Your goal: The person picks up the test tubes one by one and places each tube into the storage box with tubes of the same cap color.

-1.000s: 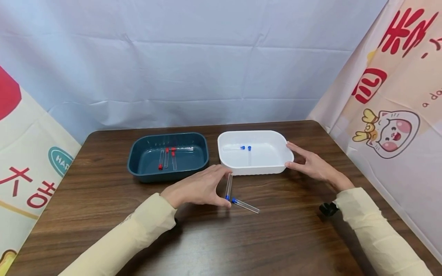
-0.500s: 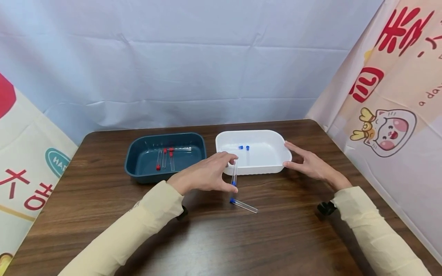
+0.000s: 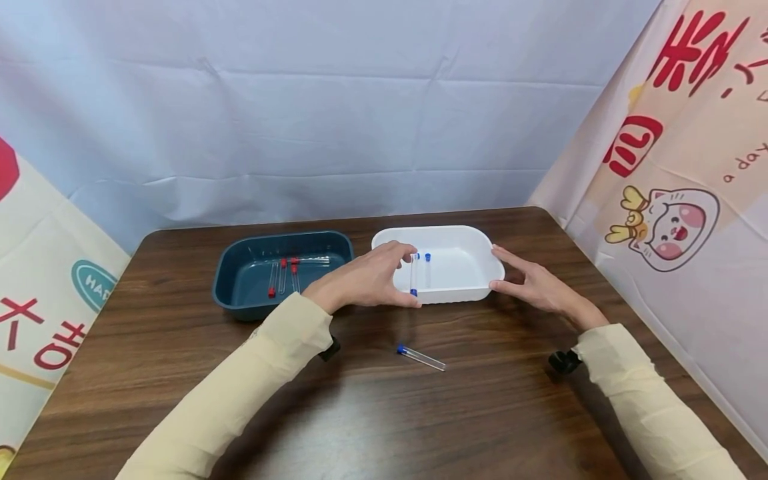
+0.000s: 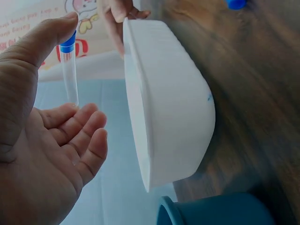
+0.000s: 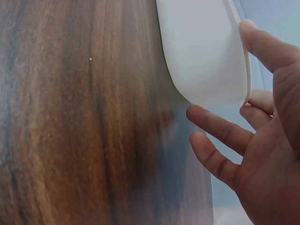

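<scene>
My left hand pinches a clear test tube with a blue cap between the thumb, at the cap, and the index finger, at the rounded end. It holds the tube over the near left rim of a white basin. Thumb and fingertips of my right hand are spread against the basin's right end. Inside the basin lie two blue-capped tubes, one partly covered by the left hand. Another blue-capped test tube lies on the table in front.
On the left stands a dark teal basin holding several red-capped test tubes. Both basins rest toward the back of the brown wooden table. A white cloth hangs behind, with printed cloths at both sides.
My left hand has lifted the pinched tube from beside the other tube on the table, moving it away from me to the white basin's rim. My right hand stays at the basin.
</scene>
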Demonstrator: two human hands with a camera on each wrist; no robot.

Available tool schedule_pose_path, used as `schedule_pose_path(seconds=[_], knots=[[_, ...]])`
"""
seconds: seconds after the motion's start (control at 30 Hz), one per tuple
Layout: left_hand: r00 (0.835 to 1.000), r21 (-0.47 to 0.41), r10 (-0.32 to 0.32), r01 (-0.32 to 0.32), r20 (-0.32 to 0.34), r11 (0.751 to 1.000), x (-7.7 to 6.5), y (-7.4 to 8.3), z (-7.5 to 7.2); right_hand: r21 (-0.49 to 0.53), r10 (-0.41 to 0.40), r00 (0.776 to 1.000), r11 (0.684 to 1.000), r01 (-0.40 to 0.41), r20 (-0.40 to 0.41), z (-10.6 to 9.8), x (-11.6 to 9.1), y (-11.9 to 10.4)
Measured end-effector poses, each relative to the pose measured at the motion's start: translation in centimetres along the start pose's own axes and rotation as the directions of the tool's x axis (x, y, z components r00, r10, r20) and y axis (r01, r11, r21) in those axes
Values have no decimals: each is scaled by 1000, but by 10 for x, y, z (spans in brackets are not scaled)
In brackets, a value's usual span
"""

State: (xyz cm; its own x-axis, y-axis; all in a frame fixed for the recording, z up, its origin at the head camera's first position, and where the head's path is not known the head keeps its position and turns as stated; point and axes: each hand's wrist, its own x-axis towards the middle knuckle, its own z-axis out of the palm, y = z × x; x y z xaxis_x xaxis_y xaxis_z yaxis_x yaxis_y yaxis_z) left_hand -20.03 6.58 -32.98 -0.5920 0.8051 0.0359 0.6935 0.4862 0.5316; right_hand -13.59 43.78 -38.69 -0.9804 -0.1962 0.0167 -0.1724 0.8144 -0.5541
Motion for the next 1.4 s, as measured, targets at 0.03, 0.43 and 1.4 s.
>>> schedule_pose_path(seconds=[0.03, 0.43, 1.4], knots=[[1000, 2, -1, 1, -1, 1000, 3, 0, -1, -1, -1, 1000, 1000, 1, -2, 0, 0, 0], [1000, 47, -9, 8, 21, 999, 31, 4, 1, 8, 5, 1000, 1000, -5, 2, -1, 0, -1], [993, -5, -99, 100, 57, 995, 91, -2, 29, 16, 26, 1000, 1000, -26, 7, -1, 0, 1]])
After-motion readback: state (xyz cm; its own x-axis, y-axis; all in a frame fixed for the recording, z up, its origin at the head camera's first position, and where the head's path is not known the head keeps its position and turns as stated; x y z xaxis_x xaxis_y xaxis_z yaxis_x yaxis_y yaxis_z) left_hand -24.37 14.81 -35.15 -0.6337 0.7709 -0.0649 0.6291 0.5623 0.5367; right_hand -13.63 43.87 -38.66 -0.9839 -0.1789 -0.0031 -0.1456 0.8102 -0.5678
